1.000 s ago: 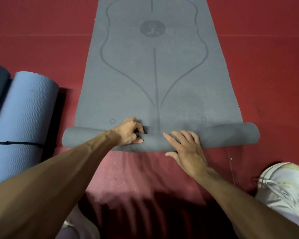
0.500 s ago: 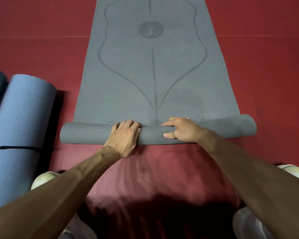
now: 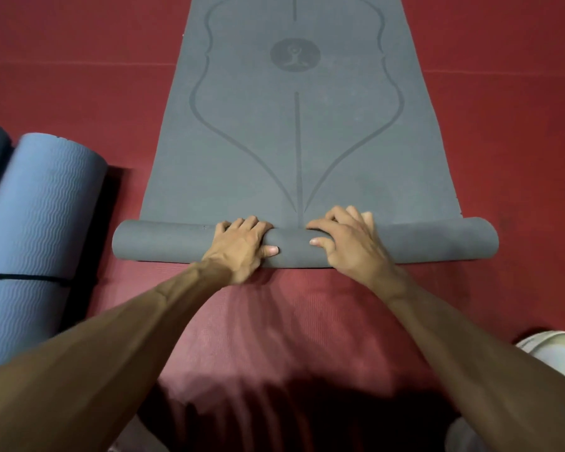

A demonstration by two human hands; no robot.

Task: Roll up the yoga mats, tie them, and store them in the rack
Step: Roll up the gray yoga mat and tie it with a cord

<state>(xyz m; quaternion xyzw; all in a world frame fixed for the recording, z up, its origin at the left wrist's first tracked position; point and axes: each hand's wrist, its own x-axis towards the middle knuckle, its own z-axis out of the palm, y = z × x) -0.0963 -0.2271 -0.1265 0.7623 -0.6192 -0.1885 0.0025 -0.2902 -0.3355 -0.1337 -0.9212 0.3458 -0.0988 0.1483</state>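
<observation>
Grey mat: roll just begun, most flat.
Left hand, right hand: curled round roll.
Blue mat: rolled, strapped.
Pending: tying, storing.

Open red floor right; blue roll left

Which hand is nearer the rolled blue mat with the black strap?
Left. The left hand grips the grey roll on the side toward the blue mat; the right hand grips it farther away.
</observation>
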